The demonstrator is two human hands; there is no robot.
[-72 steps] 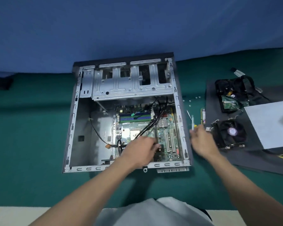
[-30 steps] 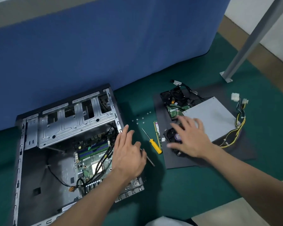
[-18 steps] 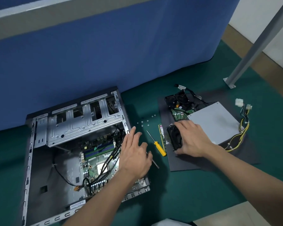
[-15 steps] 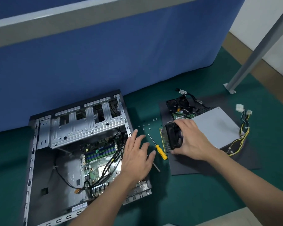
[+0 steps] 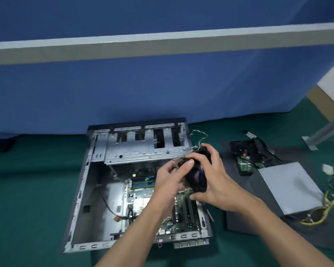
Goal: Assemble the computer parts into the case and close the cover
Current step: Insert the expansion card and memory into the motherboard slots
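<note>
The open computer case (image 5: 85, 189) lies on its side on the green floor, the motherboard (image 5: 139, 197) exposed inside. Both my hands hold the black CPU cooler fan (image 5: 198, 176) in the air above the motherboard, tilted on edge. My left hand (image 5: 172, 176) grips its left side, thumb on top. My right hand (image 5: 214, 178) wraps round its right side. The fan's coloured wire (image 5: 200, 134) trails up behind it. Its spring screws stick out toward the drive cage (image 5: 143, 149).
To the right on a dark mat (image 5: 239, 222) lie the grey power supply (image 5: 289, 185) with yellow cables (image 5: 324, 207) and a black drive with a green board (image 5: 247, 162). A blue partition wall stands behind. A metal leg (image 5: 324, 130) is at far right.
My right hand lifted the cooler fan off the mat and carried it left over the case. My left hand left the case edge and took hold of the fan too.
</note>
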